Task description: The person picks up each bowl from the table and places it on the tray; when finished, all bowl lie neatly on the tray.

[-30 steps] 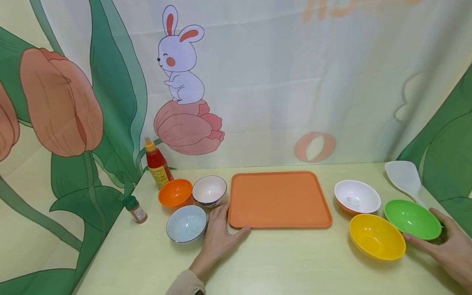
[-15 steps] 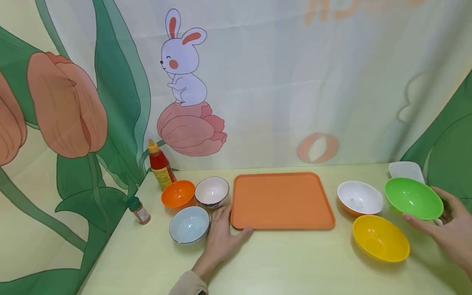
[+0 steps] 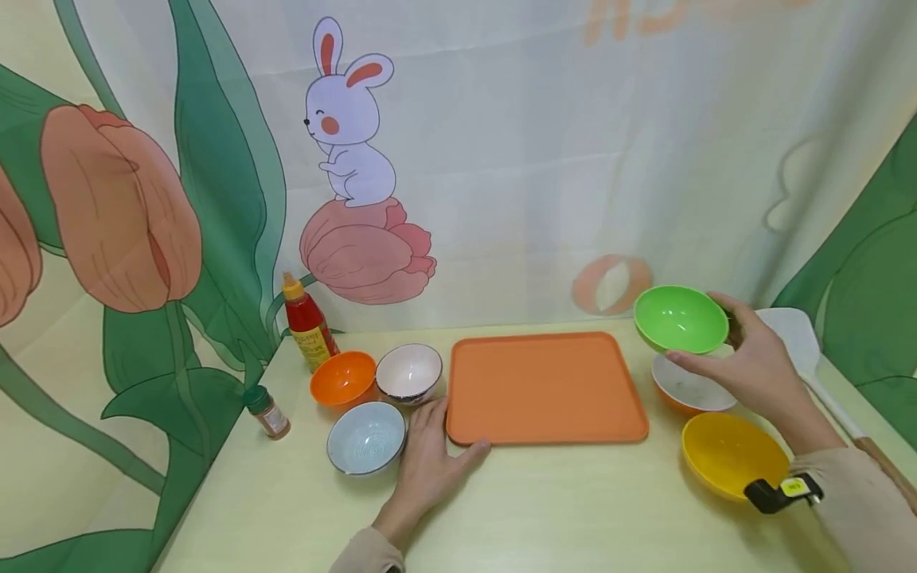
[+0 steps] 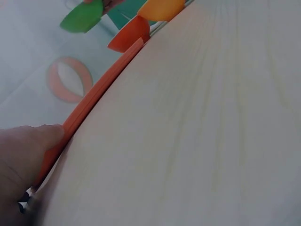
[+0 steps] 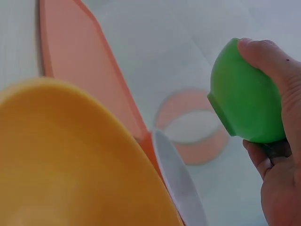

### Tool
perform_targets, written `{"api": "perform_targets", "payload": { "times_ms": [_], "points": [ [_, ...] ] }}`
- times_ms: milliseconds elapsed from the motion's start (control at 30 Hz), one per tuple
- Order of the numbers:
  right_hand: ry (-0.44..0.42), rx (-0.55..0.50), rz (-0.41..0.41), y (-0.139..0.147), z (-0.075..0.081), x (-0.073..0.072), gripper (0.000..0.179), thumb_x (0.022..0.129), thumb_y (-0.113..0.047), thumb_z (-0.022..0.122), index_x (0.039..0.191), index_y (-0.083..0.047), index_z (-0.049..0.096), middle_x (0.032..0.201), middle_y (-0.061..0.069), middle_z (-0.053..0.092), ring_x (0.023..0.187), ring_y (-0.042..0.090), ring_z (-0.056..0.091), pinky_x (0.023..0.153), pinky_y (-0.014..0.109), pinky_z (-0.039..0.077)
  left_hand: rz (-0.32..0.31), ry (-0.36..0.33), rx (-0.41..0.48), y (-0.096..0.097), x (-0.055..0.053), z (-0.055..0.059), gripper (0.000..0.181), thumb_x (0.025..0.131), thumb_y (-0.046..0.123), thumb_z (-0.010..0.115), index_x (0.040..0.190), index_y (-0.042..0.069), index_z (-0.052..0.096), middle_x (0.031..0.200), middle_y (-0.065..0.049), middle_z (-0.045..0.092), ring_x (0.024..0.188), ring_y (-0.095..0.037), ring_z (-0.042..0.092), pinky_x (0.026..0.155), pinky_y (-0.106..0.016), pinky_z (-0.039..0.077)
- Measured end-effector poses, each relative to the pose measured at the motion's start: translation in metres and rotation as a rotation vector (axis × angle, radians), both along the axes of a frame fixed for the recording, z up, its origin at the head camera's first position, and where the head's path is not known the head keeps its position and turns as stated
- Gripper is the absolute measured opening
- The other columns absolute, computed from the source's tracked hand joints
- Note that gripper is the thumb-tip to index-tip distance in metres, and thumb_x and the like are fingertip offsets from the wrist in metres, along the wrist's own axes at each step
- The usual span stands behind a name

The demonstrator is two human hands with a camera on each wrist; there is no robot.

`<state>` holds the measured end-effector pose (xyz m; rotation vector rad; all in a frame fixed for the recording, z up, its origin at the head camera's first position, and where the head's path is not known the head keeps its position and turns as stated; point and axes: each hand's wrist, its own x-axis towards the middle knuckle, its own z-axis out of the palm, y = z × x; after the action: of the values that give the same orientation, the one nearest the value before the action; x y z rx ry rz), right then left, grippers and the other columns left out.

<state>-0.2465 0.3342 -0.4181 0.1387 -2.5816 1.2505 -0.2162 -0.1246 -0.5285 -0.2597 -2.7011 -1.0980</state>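
Observation:
My right hand (image 3: 759,370) grips a green bowl (image 3: 680,318) by its right side and holds it above the white bowl with an orange outside (image 3: 691,386). In the right wrist view, the thumb lies on the wall of the green bowl (image 5: 244,96), with fingers at its other side. My left hand (image 3: 428,461) rests at the near left corner of an orange tray (image 3: 548,390), thumb along the front edge and fingers by the left side. The thumb (image 4: 49,135) touches the tray's edge in the left wrist view. A yellow bowl (image 3: 723,450) stands beneath the right forearm.
Left of the tray stand a light blue bowl (image 3: 365,438), a cream bowl (image 3: 410,370) and an orange bowl (image 3: 344,378). A red sauce bottle (image 3: 308,326) and a green-capped spice jar (image 3: 268,414) are farther left. A white spatula (image 3: 791,334) lies at the right edge.
My right hand has lifted the green bowl from the table beside the yellow bowl and carried it left and back, over the white bowl. The left hand has stayed by the tray.

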Motion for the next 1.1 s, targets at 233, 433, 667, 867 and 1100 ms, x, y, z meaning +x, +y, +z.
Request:
{"api": "perform_targets", "payload": {
  "times_ms": [233, 433, 667, 867, 1100],
  "points": [
    [-0.009, -0.02, 0.098, -0.046, 0.0, -0.03, 0.117, 0.087, -0.044, 0.097, 0.176, -0.01, 0.028, 0.163, 0.021, 0.051, 0.14, 0.043, 0.057, 0.093, 0.01, 0.047, -0.015, 0.006, -0.013, 0.001, -0.002, 0.0, 0.098, 0.092, 0.052, 0.087, 0.164, -0.003, 0.049, 0.164, -0.018, 0.052, 0.155, -0.037, 0.044, 0.131, -0.058, 0.038],
    [-0.004, -0.069, 0.191, -0.084, 0.002, -0.047, 0.117, 0.085, -0.042, 0.1, 0.175, -0.012, 0.032, 0.159, 0.015, 0.056, 0.137, 0.038, 0.063, 0.092, 0.013, 0.053, -0.023, -0.018, -0.012, 0.001, -0.001, -0.003, 0.099, 0.093, 0.052, 0.086, 0.165, -0.003, 0.046, 0.166, -0.018, 0.05, 0.156, -0.037, 0.043, 0.132, -0.057, 0.037],
    [0.003, -0.116, 0.245, -0.124, 0.001, -0.065, 0.109, 0.083, -0.041, 0.101, 0.168, -0.01, 0.041, 0.157, 0.009, 0.057, 0.137, 0.032, 0.063, 0.109, 0.037, 0.056, -0.016, -0.019, -0.012, 0.002, 0.001, -0.005, 0.099, 0.093, 0.052, 0.086, 0.166, -0.003, 0.046, 0.166, -0.019, 0.049, 0.156, -0.038, 0.043, 0.132, -0.057, 0.038],
    [0.014, -0.157, 0.289, -0.161, -0.009, -0.079, 0.105, 0.084, -0.038, 0.101, 0.166, -0.007, 0.042, 0.155, 0.011, 0.058, 0.135, 0.032, 0.064, 0.11, 0.042, 0.058, -0.007, -0.026, -0.021, -0.003, 0.001, -0.002, 0.099, 0.093, 0.051, 0.086, 0.166, -0.002, 0.046, 0.165, -0.019, 0.049, 0.155, -0.039, 0.043, 0.132, -0.058, 0.037],
    [-0.031, -0.16, 0.296, -0.201, -0.018, -0.093, 0.113, 0.083, -0.039, 0.101, 0.169, -0.006, 0.038, 0.159, 0.015, 0.055, 0.135, 0.035, 0.064, 0.111, 0.051, 0.058, -0.015, -0.022, -0.03, -0.003, 0.0, 0.001, 0.1, 0.094, 0.052, 0.085, 0.167, -0.002, 0.044, 0.166, -0.019, 0.048, 0.156, -0.038, 0.043, 0.132, -0.057, 0.037]
  ]
}}
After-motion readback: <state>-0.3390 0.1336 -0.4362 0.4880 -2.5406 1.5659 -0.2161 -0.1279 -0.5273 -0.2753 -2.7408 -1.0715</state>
